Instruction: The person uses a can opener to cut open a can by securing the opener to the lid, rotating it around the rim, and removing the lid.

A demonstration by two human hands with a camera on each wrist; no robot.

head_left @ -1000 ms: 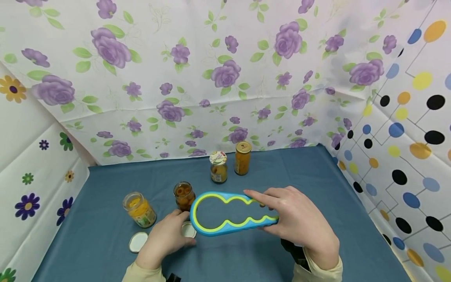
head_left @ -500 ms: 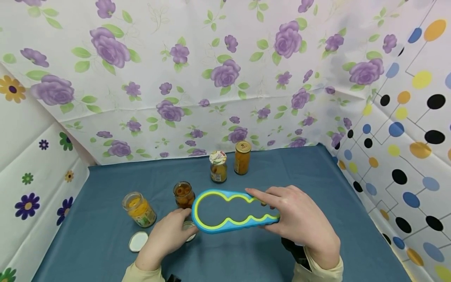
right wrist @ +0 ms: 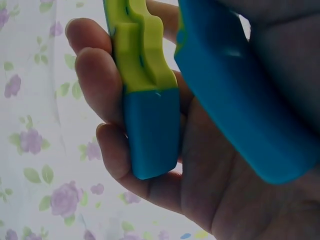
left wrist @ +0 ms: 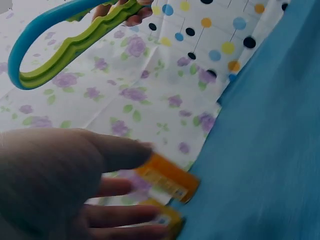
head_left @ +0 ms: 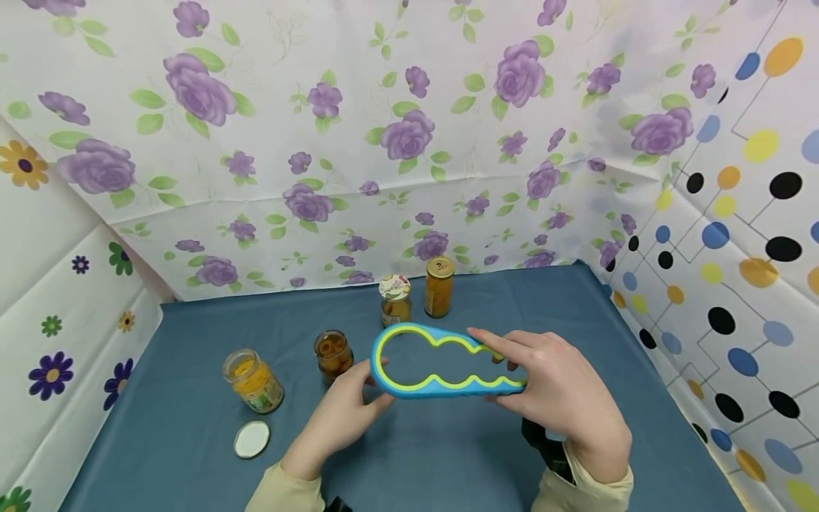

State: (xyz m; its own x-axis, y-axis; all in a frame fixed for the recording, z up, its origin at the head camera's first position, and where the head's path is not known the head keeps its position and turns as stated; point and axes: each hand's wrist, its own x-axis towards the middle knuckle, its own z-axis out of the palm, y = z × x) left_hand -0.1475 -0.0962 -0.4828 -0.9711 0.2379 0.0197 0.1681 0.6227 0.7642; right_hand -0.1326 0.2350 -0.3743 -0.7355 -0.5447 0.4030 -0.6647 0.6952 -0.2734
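Note:
My right hand [head_left: 557, 380] grips the handle ends of a blue jar opener [head_left: 419, 390] with a scalloped yellow-green inner edge. In the right wrist view, fingers curl round one handle of the opener [right wrist: 152, 132]. Held above the table, its rounded loop points left. My left hand [head_left: 345, 409] is near the loop's left end, fingers extended, partly behind it. No object shows in that hand [left wrist: 60, 175] in the left wrist view. Just beyond it stands a lidless jar of brown fruit [head_left: 334, 355]. The white lid seen earlier by the left hand is out of sight.
A lidless jar of yellow contents [head_left: 254, 384] stands at left, with a white lid [head_left: 252, 439] lying before it. Toward the back are a jar with a patterned lid [head_left: 394, 288] and a taller gold-lidded jar [head_left: 439, 288]. Patterned cloth [head_left: 358, 156] hangs behind the blue-covered table [head_left: 441, 462].
My left hand has moved right and forward, and the lid beside it no longer shows. My right hand has carried the jar opener slightly right and up.

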